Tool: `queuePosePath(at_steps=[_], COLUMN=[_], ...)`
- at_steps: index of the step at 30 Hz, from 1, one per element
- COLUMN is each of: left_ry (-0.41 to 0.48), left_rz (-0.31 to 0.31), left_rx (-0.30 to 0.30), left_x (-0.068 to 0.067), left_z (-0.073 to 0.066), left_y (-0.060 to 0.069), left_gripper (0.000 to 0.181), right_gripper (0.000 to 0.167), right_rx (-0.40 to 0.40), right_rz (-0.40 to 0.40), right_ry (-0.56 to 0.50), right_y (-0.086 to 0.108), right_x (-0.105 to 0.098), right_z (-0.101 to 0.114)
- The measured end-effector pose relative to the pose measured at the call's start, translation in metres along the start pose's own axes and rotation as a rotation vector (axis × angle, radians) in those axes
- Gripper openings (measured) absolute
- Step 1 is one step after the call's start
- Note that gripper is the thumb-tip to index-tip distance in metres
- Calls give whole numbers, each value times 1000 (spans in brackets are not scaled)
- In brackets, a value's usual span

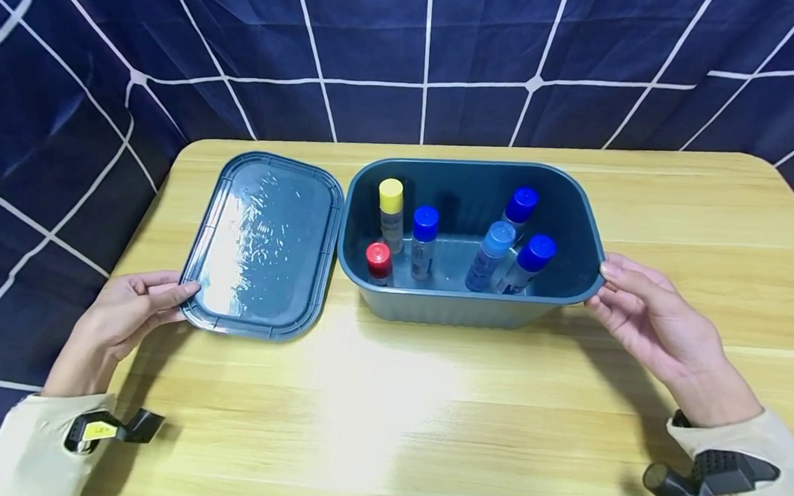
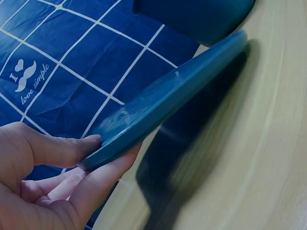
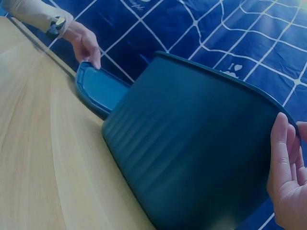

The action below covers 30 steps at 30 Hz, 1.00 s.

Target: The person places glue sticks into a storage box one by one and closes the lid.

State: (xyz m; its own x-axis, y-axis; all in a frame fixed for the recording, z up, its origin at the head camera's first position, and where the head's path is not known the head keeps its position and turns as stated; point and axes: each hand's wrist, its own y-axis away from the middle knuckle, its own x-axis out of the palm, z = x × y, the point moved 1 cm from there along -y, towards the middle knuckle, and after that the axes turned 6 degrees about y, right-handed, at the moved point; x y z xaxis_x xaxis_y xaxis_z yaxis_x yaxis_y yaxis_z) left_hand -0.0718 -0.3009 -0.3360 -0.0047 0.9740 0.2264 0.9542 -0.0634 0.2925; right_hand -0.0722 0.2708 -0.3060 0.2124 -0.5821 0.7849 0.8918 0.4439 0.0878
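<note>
A teal rectangular lid (image 1: 267, 248) lies to the left of a deep teal bin (image 1: 448, 308). My left hand (image 1: 130, 311) pinches the lid's near left corner, thumb on top and fingers beneath; in the left wrist view that lid edge (image 2: 163, 105) is raised off the table. At the bin's right end, my right hand (image 1: 658, 325) grips the rim between thumb and fingers. Inside the bin stand several small capped bottles: one yellow-capped (image 1: 391, 202), one red-capped (image 1: 379, 262), one light-blue-capped (image 1: 496, 243) and a few dark-blue-capped, including one (image 1: 425, 234) near the middle.
The wooden table (image 1: 387, 414) runs beneath everything, with rounded far corners. Behind it and along the left hangs a dark blue cloth (image 1: 375, 42) with white grid lines. A camera device is strapped on each sleeved wrist.
</note>
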Motion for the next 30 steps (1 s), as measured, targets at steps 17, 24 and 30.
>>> queuePosePath(at_steps=[17, 24, 30], left_ry=[119, 234, 218], left_rz=[-1, 34, -40], left_rx=[246, 341, 475], left_x=[20, 29, 45], left_z=[-28, -43, -56], left_y=[-6, -10, -11], left_gripper=[28, 25, 22], right_gripper=[37, 38, 38], right_rx=[7, 2, -1], right_rz=[-15, -9, -12], right_ry=[52, 67, 85], right_y=[2, 2, 1], right_x=[-1, 0, 1], right_z=[1, 1, 2])
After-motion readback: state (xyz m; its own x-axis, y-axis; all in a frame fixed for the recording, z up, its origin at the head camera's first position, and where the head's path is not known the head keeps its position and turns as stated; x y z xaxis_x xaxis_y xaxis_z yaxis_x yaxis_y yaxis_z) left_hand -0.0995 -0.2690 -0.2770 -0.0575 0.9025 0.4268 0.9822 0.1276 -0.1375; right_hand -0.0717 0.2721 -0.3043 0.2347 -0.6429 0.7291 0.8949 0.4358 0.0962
